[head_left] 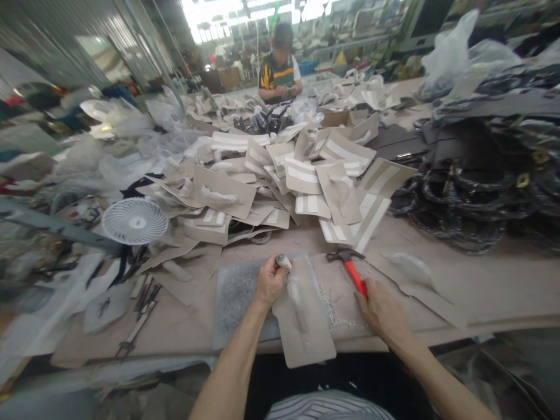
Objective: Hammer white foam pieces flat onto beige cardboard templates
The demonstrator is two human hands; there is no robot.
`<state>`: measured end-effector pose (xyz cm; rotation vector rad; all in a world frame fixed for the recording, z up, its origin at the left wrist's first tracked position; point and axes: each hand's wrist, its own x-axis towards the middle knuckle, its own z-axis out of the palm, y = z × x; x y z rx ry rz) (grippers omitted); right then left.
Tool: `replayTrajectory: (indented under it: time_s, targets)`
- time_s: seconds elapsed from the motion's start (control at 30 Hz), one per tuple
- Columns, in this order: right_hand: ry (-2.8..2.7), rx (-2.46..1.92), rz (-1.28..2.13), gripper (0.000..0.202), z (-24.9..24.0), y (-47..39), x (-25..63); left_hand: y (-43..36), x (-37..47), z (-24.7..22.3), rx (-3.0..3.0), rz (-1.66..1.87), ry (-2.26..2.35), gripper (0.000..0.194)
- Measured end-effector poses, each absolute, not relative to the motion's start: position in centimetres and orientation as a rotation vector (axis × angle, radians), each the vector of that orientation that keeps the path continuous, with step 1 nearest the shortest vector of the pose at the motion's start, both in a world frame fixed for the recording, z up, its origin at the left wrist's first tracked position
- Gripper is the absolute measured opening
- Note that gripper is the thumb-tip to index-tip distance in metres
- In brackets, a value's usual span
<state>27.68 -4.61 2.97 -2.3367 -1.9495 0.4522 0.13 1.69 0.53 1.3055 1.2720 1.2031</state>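
Between the fingers of my left hand [272, 281] is a small cylindrical tool [283, 261], held over the upper end of a beige panel [304, 326]. The panel lies partly on a grey slab [238, 297], with its lower end over the table's front edge, and bears a plastic-wrapped strip. To the right, my right hand [380, 306] grips the red handle of a hammer [355, 274], its dark head pointing away from me near the table surface. Small light pieces [335, 312] are scattered between the panel and my right hand.
Beige panels [341, 195] are heaped behind the slab. Dark wrapped bags [472, 169] are piled at the right. A white fan [135, 221] and hand tools [140, 326] are on the left. Across the table is a person [280, 73].
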Motion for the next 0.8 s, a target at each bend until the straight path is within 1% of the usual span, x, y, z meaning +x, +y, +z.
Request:
replayTrajectory:
  time_s: [0.07,0.2,0.23,0.3,0.33,0.4,0.5,0.57,0.67,0.73,0.8]
  targets:
    - [-1.696,-2.304,0.759,0.008,3.5,-4.2,27.3,1.7,0.1,0.5,1.319,1.186,1.282,0.025]
    - [-1.133,-2.04,1.475,0.015,5.4,-3.4,26.0,1.6,0.1,0.4,1.358,1.171,1.282,0.023]
    - [-1.056,-1.989,1.588,0.014,6.1,-3.3,25.6,1.5,0.1,0.4,1.369,1.17,1.289,0.022]
    - [-0.987,-1.891,1.702,0.013,7.7,-3.4,24.4,1.3,0.3,0.3,1.394,1.165,1.311,0.021]
    - [-1.024,-1.84,1.686,0.015,8.6,-3.6,23.8,1.3,0.3,0.4,1.411,1.162,1.322,0.021]
    - [-1.286,-1.729,1.474,0.023,10.3,-3.9,22.5,1.1,0.5,0.5,1.449,1.16,1.34,0.019]
    - [-1.83,-1.604,0.868,0.03,12.0,-3.8,21.1,1.0,0.6,0.7,1.516,1.174,1.347,0.017]
    - [-2.112,-1.601,0.552,0.026,12.5,-3.3,20.7,1.0,0.6,0.7,1.559,1.179,1.345,0.016]
    - [-2.444,-1.595,0.312,0.018,14.1,-2.1,21.0,1.0,0.4,0.6,1.604,1.163,1.349,0.016]
    - [-2.46,-1.539,0.206,0.019,16.4,-1.4,21.3,1.0,0.4,0.6,1.619,1.149,1.335,0.017]
    - [-2.26,-1.471,0.096,0.024,19.1,-1.0,21.3,1.0,0.3,0.7,1.628,1.14,1.316,0.018]
